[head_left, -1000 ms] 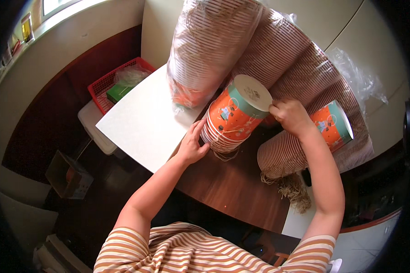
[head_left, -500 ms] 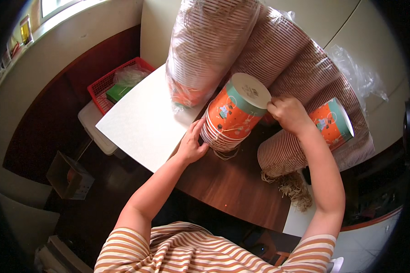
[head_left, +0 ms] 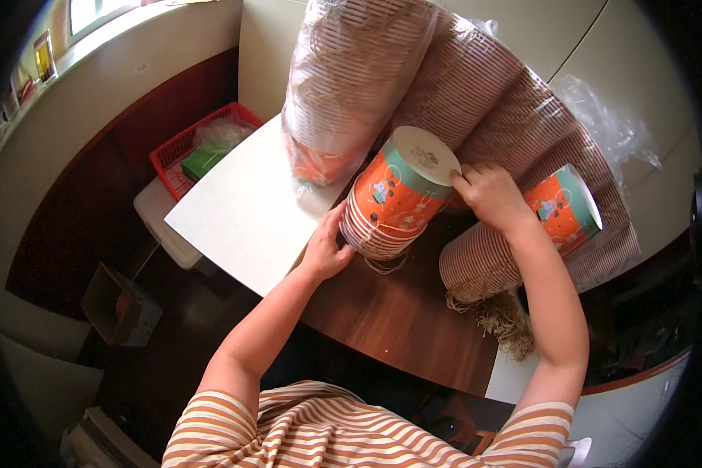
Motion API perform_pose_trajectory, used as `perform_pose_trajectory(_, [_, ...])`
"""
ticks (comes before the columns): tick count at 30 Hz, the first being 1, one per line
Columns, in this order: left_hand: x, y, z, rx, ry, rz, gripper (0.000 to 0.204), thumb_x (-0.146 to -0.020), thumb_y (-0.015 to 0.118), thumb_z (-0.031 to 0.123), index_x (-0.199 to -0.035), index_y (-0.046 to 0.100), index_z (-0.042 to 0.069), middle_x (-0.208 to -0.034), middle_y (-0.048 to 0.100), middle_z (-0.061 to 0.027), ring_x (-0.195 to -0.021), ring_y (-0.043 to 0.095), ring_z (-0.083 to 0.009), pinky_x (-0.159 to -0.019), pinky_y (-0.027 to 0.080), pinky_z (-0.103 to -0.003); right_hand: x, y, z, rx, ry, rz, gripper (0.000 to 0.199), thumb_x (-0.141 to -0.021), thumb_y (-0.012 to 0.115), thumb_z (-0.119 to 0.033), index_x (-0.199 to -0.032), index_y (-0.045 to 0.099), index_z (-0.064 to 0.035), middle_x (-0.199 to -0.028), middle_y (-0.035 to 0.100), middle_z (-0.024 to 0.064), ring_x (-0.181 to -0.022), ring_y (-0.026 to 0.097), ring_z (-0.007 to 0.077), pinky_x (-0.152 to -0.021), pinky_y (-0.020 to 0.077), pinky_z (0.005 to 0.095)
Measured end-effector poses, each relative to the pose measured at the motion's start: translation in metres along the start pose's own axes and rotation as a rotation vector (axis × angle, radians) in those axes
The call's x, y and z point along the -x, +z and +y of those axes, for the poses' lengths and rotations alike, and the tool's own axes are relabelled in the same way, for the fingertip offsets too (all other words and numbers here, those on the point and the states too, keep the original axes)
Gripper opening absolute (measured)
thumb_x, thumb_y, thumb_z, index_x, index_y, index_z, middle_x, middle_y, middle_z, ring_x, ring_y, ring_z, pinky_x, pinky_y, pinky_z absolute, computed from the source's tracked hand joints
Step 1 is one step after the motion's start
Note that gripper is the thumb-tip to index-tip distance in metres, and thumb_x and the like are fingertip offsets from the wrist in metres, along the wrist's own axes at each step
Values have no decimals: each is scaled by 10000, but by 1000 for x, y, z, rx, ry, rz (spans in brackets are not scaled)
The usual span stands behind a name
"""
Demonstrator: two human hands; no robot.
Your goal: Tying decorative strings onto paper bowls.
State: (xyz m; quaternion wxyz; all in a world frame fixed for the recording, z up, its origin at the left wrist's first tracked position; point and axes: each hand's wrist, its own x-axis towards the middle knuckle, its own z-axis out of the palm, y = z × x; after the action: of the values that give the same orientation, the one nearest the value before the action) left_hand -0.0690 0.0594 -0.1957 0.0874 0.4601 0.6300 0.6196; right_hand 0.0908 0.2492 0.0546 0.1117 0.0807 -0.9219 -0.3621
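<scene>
A short stack of paper cups [head_left: 398, 191] stands upside down on the brown tabletop, orange with a green band and a pale round base. Striped rims show at its lower end, and thin twine loops beside them. My left hand [head_left: 327, 243] lies along the stack's lower left side, fingers stretched against it and thumb apart. At the green band's right edge, my right hand [head_left: 487, 195] is closed with fingers curled; whatever they pinch is hidden. Under my right forearm lies a long nested stack of cups [head_left: 480, 264], its orange and green end cup [head_left: 561, 207] showing.
Tall plastic-wrapped cup stacks [head_left: 351, 78] rise behind, with more long stacks [head_left: 468, 93] leaning beside them. A bundle of twine [head_left: 507, 324] hangs at the table's right. A white board [head_left: 238, 207] lies left, near a red basket [head_left: 164, 160]. An open carton [head_left: 121, 312] sits lower left.
The whole picture has shifted slightly. My right hand has turned a little at the cup's edge; my left hand stays against the stack.
</scene>
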Motion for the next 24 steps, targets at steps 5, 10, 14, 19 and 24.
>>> perform_pose_trajectory(5, [1, 1, -3, 101, -9, 26, 783, -700, 584, 21, -1433, 310, 19, -1329, 456, -188, -1209, 493, -328, -1025, 417, -389, 17, -13, 1, 56, 57, 18, 245, -742, 566, -93, -973, 627, -38, -860, 638, 87, -773, 637, 230, -694, 507, 341])
perform_pose_trajectory(10, [1, 1, -9, 108, -22, 51, 770, -712, 575, -5, -1434, 307, 12, -1300, 476, -178, -1157, 537, -284, -966, 458, -366, 40, -37, -3, -36, 196, 77, 310, -732, 591, -79, -1034, 626, -16, -864, 618, 95, -787, 621, 257, -702, 504, 363])
perform_pose_trajectory(14, [2, 6, -7, 253, -77, 78, 728, -725, 547, -43, -1417, 327, 13, -1255, 514, -165, -1064, 586, -246, -916, 484, -350, 70, -71, 0, -103, 439, 141, 296, -768, 642, -96, -1055, 625, -27, -872, 609, 117, -819, 602, 291, -728, 488, 397])
perform_pose_trajectory(19, [2, 3, -20, 200, -132, 229, 615, -738, 500, -87, -1338, 442, 37, -1181, 553, -116, -975, 584, -167, -851, 503, -290, 111, -116, 33, 195, 746, 204, 229, -836, 655, -165, -1023, 633, -34, -927, 599, 134, -831, 581, 329, -755, 443, 423])
perform_pose_trajectory(24, [3, 0, -16, 134, -154, 312, 486, -773, 484, -63, -1249, 526, 22, -1108, 591, -102, -890, 600, -156, -793, 514, -278, 141, -104, 49, -157, 931, 72, 246, -813, 685, -154, -970, 617, 23, -945, 610, 173, -846, 591, 372, -748, 469, 441])
